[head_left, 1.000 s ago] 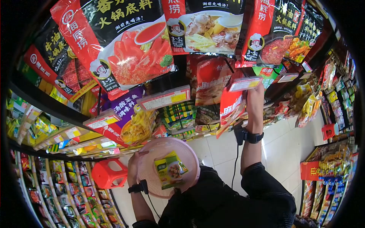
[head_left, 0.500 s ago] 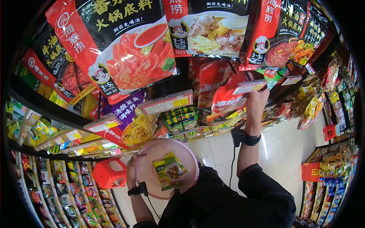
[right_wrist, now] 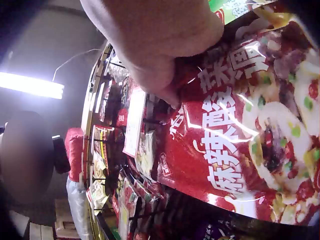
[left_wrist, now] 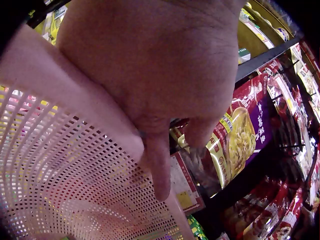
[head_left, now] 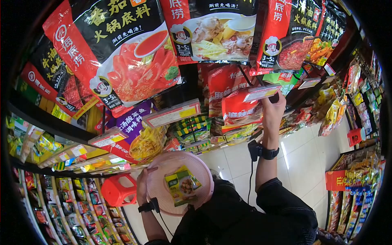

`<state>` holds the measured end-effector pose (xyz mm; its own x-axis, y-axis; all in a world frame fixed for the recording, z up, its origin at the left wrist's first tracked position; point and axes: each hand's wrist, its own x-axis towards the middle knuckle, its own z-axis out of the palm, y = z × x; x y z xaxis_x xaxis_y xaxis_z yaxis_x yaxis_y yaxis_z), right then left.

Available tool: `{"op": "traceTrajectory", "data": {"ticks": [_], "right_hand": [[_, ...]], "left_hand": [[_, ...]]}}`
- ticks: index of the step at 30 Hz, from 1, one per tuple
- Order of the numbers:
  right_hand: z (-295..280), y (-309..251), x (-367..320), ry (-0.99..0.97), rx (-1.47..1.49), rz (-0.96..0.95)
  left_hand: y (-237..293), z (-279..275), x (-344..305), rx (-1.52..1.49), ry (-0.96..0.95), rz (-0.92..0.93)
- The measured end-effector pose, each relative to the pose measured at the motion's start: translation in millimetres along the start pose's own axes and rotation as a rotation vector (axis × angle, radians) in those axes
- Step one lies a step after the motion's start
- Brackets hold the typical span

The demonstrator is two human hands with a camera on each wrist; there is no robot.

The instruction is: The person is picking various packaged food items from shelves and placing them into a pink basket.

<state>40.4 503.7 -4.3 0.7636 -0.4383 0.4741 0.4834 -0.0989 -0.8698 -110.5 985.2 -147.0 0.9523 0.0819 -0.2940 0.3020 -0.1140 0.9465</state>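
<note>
In the head view my right hand (head_left: 272,112) pinches the edge of a red packet (head_left: 241,111) beside a price tag (head_left: 262,93) on the rack. The right wrist view shows thumb and fingers of the right hand (right_wrist: 160,42) on the top edge of this red packet (right_wrist: 220,135), its printed front facing the camera. My left hand (head_left: 141,183) grips the rim of a round pink basket (head_left: 158,185), in which a yellow-green packet (head_left: 181,185) lies. Close up, the left hand (left_wrist: 155,70) has its fingers over the rim of the perforated basket (left_wrist: 65,170).
Large black-and-red packets (head_left: 139,61) hang across the top, with a purple packet (head_left: 136,126) below. A red stool (head_left: 118,190) stands left of the basket. Racks of packets (head_left: 61,204) line the lower left; a red box (head_left: 335,181) is at right.
The red packet has swung from hanging steeply to lying more level, to the left of my right hand. That hand has come lower beside the price tag. My left hand keeps its hold on the basket.
</note>
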Motion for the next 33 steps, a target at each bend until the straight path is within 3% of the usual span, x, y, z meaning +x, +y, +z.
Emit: {"op": "traceTrajectory", "data": {"ticks": [6, 12, 18, 23, 31, 33], "right_hand": [[8.4, -10.1, -1.2, -0.036, 0.061, 0.008], [9.9, -6.3, -3.8, -0.044, 0.02, -0.11], [9.9, -9.4, -0.1, -0.078, 0.095, -0.043], [5.1, 1.8, 1.7, -0.061, 0.137, 0.189], [8.9, 15.3, -7.7, -0.097, 0.166, 0.165], [1.1, 26.1, -8.1, -0.02, 0.253, 0.19]], "left_hand": [[3.4, 1.8, -1.9, 0.033, -0.024, 0.031], [2.0, 5.7, -2.8, 0.011, -0.027, 0.008], [-3.4, 6.0, 0.3, 0.033, -0.016, 0.014], [-17.7, 1.7, 6.6, -0.019, -0.031, -0.018], [0.2, 2.8, -5.9, 0.082, -0.005, -0.011], [3.0, 2.5, -8.2, 0.077, -0.007, -0.028]]}}
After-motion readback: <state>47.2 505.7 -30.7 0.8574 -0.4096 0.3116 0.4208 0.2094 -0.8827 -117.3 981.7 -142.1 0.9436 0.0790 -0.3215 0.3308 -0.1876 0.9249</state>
